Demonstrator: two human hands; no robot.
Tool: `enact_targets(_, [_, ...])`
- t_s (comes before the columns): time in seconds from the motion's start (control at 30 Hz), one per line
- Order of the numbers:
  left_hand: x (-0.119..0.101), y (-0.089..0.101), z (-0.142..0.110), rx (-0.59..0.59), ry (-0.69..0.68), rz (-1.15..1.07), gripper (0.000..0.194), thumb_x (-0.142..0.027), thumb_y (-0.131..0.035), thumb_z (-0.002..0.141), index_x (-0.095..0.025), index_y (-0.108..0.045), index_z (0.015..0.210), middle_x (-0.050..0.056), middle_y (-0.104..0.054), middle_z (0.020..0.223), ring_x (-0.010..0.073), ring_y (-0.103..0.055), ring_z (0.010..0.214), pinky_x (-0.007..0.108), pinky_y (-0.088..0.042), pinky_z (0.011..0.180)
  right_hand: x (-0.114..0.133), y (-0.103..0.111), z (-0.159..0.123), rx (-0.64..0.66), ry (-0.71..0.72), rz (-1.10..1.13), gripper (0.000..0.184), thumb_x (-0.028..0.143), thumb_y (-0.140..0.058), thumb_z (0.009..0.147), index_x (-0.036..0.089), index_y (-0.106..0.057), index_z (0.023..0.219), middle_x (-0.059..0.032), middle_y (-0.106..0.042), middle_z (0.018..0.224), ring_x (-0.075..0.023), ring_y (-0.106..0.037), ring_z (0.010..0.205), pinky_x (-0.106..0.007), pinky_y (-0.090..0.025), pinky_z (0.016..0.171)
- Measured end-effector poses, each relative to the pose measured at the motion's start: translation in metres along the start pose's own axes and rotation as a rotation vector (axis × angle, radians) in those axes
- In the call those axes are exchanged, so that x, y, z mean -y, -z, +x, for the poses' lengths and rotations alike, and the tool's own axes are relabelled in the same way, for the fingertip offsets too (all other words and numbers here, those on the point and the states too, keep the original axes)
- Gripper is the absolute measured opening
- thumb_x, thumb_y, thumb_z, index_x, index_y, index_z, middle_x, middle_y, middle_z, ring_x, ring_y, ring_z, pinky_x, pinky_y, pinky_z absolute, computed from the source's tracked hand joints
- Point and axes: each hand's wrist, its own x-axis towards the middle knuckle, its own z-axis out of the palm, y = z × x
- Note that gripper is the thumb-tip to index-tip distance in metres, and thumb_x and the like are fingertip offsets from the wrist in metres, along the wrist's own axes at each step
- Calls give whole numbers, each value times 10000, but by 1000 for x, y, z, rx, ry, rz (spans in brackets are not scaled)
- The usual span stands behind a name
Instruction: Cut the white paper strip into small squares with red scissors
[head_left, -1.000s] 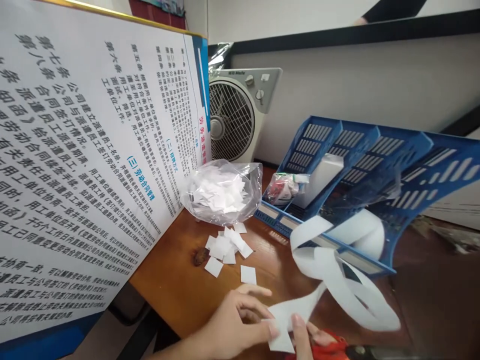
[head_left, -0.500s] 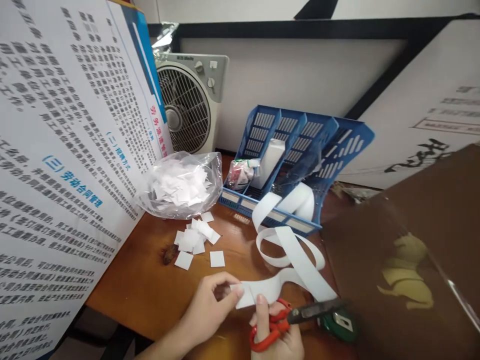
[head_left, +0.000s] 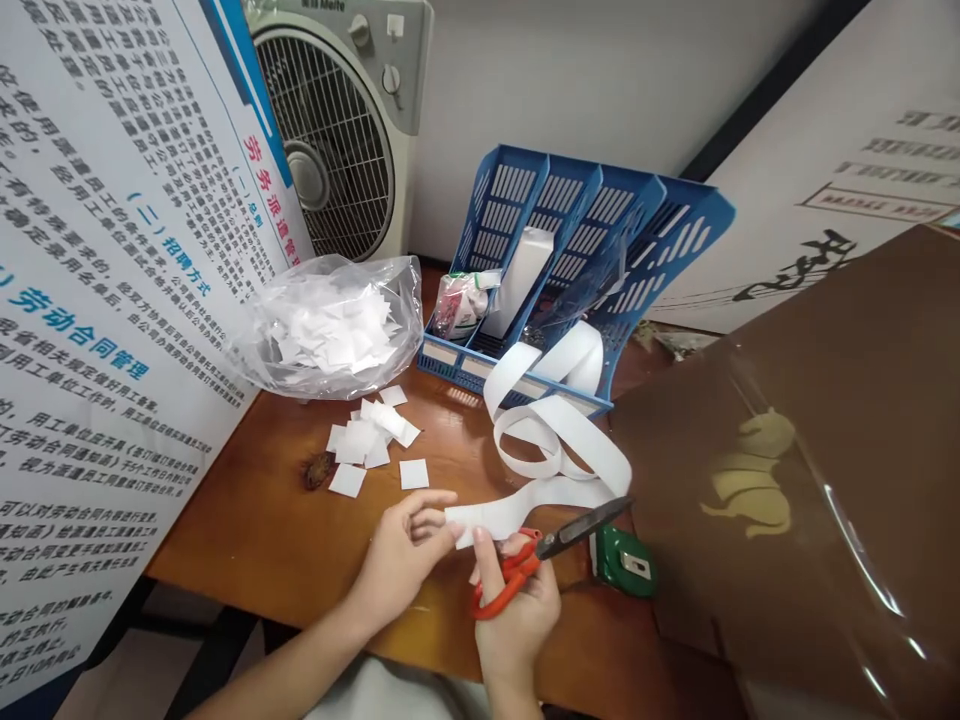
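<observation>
My left hand (head_left: pixel 409 548) is closed, thumb and fingers pinching the free end of a white strip (head_left: pixel 555 492), which looks like cloth tape. My right hand (head_left: pixel 517 610) grips scissors (head_left: pixel 517 572) with red handles and dark blades; the blades point away to the right, apart from the strip's end. The right thumb also presses on the strip beside the left fingertips. From there the strip curls back in loops to a roll (head_left: pixel 583 358) in the blue file rack (head_left: pixel 517 384). Beyond my left hand lie several white square pieces (head_left: pixel 360 440) in a loose pile, one square (head_left: pixel 413 474) apart.
A clear plastic bag (head_left: pixel 251 370) full of white squares stands at the back left, before a box fan (head_left: pixel 330 140). A printed board (head_left: pixel 150 250) borders the left. Right of the scissors are a green tape measure (head_left: pixel 622 562) and a brown panel (head_left: pixel 697 440).
My view has tilted downward, so the scene sits higher and further left. Both hands keep about the same hold on the strip and the scissors.
</observation>
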Motion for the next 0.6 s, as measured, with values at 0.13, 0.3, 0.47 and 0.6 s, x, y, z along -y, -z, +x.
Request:
enact_targets(0.13, [-2,-1,0,15,13,-1,367,-490,-793,825,-128,-777,884,87,-774,820,182,-686,755,271,-557,748,1,0,0,-19,-35,38,449,403,-876,786,210,-472,799,100,-502,635,-59,-494,408,-178,-418,417])
enact_targets(0.3, [-2,2,-1,51,26,-32,395,-529,-783,829,-141,-801,903,75,-784,798,176,-688,702,279,-585,718,3,-1,0,-1,-9,36,442,386,-875,794,216,-468,807,111,-479,604,-57,-476,401,-181,-431,412])
enact_targets(0.47, [-1,4,2,99,102,-112,487,-564,-847,750,-130,-810,969,95,-800,843,188,-716,739,283,-596,709,3,-1,0,-2,8,-12,444,405,-862,802,213,-462,813,101,-497,641,-56,-484,407,-187,-446,416])
enact_targets(0.6, [-4,7,6,140,164,-130,514,-565,-872,719,-127,-825,983,95,-797,815,183,-720,745,262,-586,693,2,1,0,-1,35,-56,435,410,-847,813,211,-461,792,88,-500,662,-56,-474,443,-188,-446,442])
